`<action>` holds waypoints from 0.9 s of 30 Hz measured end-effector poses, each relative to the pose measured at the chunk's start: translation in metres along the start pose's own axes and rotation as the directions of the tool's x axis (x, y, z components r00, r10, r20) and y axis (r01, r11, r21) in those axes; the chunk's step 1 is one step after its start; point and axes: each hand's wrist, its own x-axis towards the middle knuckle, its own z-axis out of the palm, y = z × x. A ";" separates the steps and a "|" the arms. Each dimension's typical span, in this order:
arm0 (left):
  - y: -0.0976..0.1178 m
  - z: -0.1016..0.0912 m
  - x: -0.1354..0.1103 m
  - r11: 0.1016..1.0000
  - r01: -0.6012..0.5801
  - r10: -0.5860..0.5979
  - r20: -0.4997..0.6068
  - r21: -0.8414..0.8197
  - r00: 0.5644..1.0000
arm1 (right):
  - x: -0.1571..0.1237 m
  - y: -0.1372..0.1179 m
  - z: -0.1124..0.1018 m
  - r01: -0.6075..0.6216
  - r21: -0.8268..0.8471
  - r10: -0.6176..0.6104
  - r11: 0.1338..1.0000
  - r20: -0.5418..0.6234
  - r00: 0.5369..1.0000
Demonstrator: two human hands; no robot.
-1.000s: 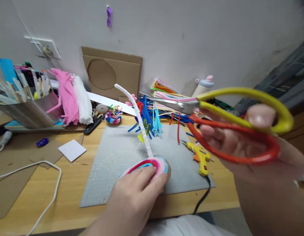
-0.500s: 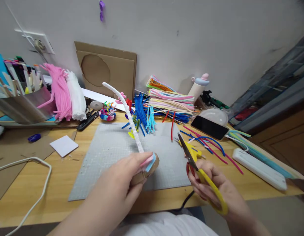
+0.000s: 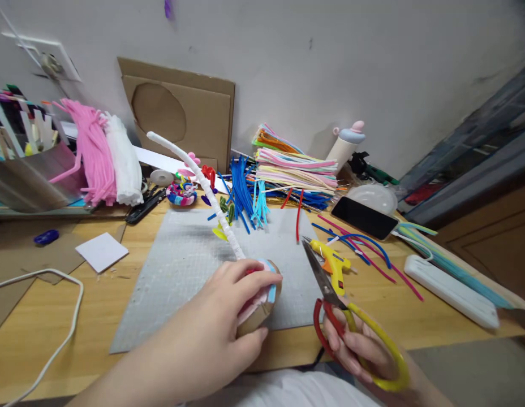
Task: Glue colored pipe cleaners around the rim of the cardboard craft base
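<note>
My left hand (image 3: 228, 316) is closed round a cardboard disc (image 3: 266, 294) covered with pink, red and light blue pipe cleaner coils. A long white pipe cleaner (image 3: 194, 181) sticks up and away from the disc, curving left at its tip. My right hand (image 3: 364, 353) grips a pair of scissors (image 3: 343, 311) with one red and one yellow handle loop. The blades are together and point up and left, a short way right of the disc. Both hands hover over the near edge of a grey cutting mat (image 3: 194, 265).
A yellow glue gun (image 3: 332, 261) lies on the mat's right edge, a black phone (image 3: 364, 217) and white power strip (image 3: 451, 291) further right. Piles of coloured pipe cleaners (image 3: 288, 169), pink and white bundles (image 3: 105, 152), cardboard (image 3: 181, 110) and a tool holder (image 3: 25, 164) line the back. A white cable (image 3: 71, 305) loops at left.
My right hand came down from close to the camera to the lap edge with the scissors, then drew slightly nearer. My left hand turned the disc and lifted it a little.
</note>
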 end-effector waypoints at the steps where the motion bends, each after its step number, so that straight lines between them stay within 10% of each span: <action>1: 0.003 0.004 0.001 1.000 0.012 -0.012 -0.022 0.000 1.000 | 0.000 0.000 0.000 0.011 -0.031 -0.012 0.999 -0.024 1.000; 12: 0.012 0.020 0.023 0.993 0.109 -0.114 -0.118 -0.046 0.987 | -0.007 0.008 -0.007 0.066 -0.552 -0.281 0.831 -0.313 0.907; 19: 0.006 0.019 0.031 0.983 0.112 -0.133 -0.148 -0.143 0.980 | 0.011 0.006 -0.007 0.031 -0.967 -0.584 0.252 -0.126 0.802; 27: 0.004 0.016 0.032 0.955 0.180 -0.207 -0.094 -0.237 0.974 | 0.023 -0.005 0.002 0.051 -0.991 -0.594 0.122 -0.032 0.804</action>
